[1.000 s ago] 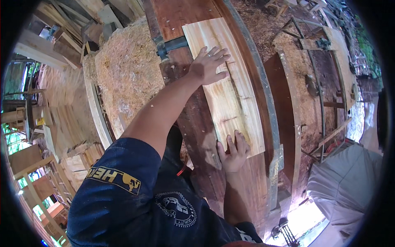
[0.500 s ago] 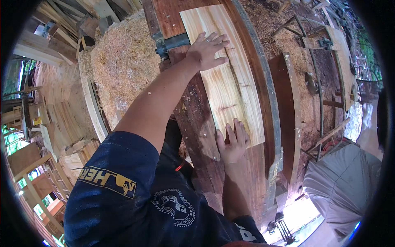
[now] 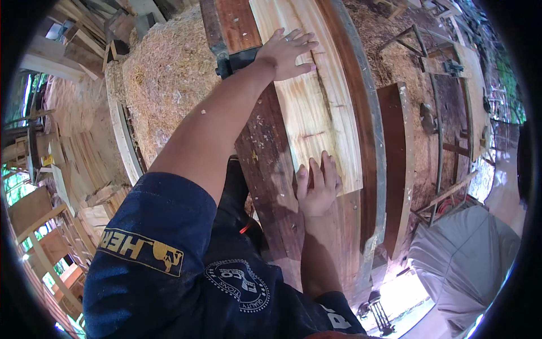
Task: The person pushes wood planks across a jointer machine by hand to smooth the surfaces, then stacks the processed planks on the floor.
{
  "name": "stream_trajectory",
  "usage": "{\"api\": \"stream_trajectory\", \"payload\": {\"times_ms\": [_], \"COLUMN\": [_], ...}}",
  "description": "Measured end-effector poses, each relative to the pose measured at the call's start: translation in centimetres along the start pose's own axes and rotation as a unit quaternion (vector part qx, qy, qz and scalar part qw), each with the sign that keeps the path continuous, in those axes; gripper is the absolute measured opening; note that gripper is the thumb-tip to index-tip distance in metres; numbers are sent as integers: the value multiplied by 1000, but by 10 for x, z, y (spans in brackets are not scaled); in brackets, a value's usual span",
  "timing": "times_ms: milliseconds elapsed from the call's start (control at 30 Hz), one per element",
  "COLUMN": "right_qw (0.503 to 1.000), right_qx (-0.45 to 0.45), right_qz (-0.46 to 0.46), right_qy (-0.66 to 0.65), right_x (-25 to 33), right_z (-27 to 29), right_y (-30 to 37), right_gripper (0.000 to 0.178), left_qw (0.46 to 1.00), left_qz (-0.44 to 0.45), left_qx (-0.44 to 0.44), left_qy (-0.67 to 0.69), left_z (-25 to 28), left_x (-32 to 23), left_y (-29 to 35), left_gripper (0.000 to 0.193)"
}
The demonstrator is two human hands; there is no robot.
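A long pale wooden plank (image 3: 316, 107) lies on a dark reddish workbench (image 3: 271, 169). My left hand (image 3: 288, 53) rests flat on the plank's far part, fingers spread, beside a dark metal fitting (image 3: 237, 59) at the bench's left edge. My right hand (image 3: 318, 186) lies flat against the plank's near end, fingers pointing away from me. Neither hand grips anything.
A big heap of sawdust (image 3: 169, 79) lies left of the bench. A grey metal rail (image 3: 370, 141) runs along the plank's right side, with a dark board (image 3: 395, 164) beyond it. Stacked timber (image 3: 62, 186) fills the left; a grey tarp (image 3: 468, 254) sits lower right.
The plank has slid away from me along the bench. My left hand moved farther along with it, and my right hand followed behind the near end.
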State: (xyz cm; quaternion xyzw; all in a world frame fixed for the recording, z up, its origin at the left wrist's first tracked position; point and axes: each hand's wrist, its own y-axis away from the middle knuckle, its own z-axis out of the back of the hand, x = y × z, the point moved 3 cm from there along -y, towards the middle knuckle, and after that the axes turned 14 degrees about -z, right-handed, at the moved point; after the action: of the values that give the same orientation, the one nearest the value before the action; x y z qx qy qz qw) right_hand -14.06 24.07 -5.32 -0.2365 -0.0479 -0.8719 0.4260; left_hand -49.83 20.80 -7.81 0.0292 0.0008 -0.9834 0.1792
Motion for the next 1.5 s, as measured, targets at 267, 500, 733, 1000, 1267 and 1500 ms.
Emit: {"api": "stream_trajectory", "payload": {"times_ms": [267,500,733,1000,1267,1500], "right_qw": [1000,1000,1000,1000,1000,1000], "right_qx": [5,7,10,10,-2,2], "right_qz": [-7,-9,-8,7,9,24], "right_qy": [-7,9,19,23,8,17], "right_x": [19,41,63,90,113,134], "right_z": [-19,-32,-48,-73,-98,-116], "right_y": [-31,-59,-92,-132,-173,-208], "right_gripper": [33,32,29,27,34,37], "left_qw": [999,998,997,995,990,989], "left_qz": [-7,-12,-16,-32,-31,-26], "left_qx": [-25,-59,-69,-53,-112,-111], "left_qy": [-22,-14,26,83,82,95], "left_z": [0,-3,12,23,14,12], "left_x": [38,74,107,158,210,252], "left_y": [-17,-26,-39,-52,-74,-90], "left_gripper": [74,74,67,67,69,70]}}
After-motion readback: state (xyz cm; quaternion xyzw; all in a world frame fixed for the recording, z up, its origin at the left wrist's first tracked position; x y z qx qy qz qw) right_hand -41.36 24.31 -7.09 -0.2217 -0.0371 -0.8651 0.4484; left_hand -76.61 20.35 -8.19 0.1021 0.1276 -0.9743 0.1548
